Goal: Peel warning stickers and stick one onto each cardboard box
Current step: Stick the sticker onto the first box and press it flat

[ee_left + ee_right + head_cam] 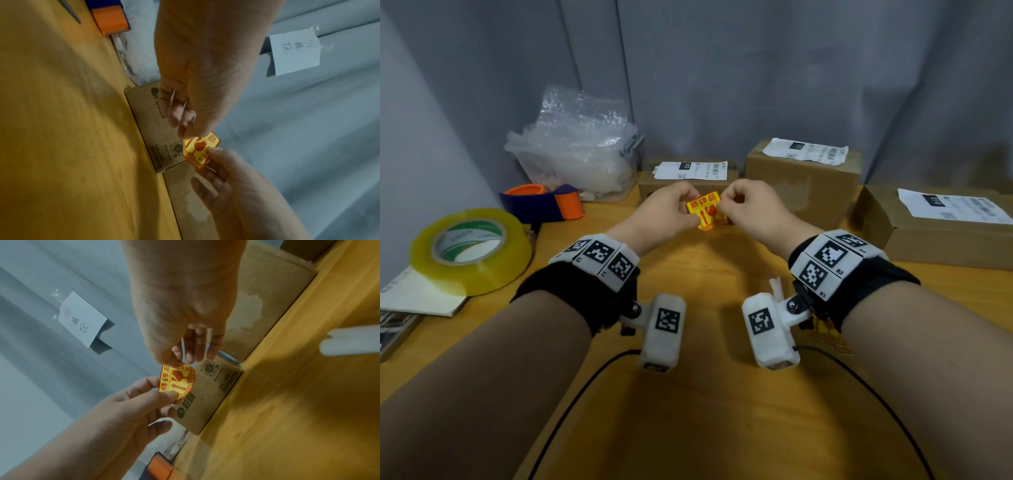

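A yellow and red warning sticker (pixel 704 209) is held up over the table between both hands. My left hand (pixel 690 205) pinches its left edge and my right hand (pixel 724 202) pinches its right edge. In the right wrist view the sticker (pixel 177 379) curls between my right hand (pixel 176 361) above and my left hand (pixel 162 394) below. In the left wrist view the sticker (pixel 200 149) hangs under my left hand (pixel 185 131). Three cardboard boxes with white labels stand behind: a low one (pixel 654 192), a taller one (pixel 808 195) and a flat one (pixel 935 243).
At the left are a roll of clear tape (pixel 470 250), an orange and blue tape dispenser (pixel 544 202), a plastic bin of bubble wrap (pixel 578 150) and a notebook (pixel 417 294). More stickers (pixel 825 329) lie under my right wrist. Black cables cross the near table.
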